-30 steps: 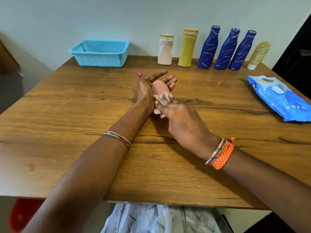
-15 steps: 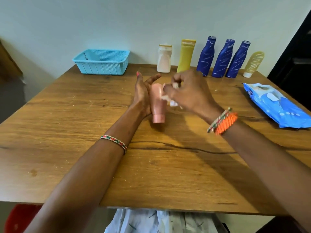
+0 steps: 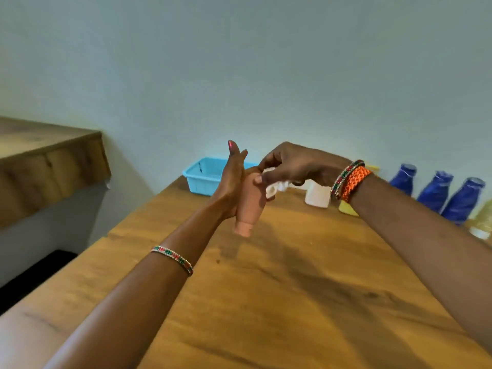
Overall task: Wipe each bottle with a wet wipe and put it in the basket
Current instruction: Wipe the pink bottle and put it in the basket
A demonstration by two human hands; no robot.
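While the left hand (image 3: 231, 182) cradles the pink bottle (image 3: 250, 202) near-upright, cap down, right hand (image 3: 291, 166) fingers pinch the wipe (image 3: 277, 186).

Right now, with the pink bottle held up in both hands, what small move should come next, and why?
Probably carry the pink bottle left to the blue basket and drop it in. The left hand supports it cap down above the table, the right hand rubs its top with the wet wipe, and the basket sits just behind. If unwiped spots remain, wipe first.
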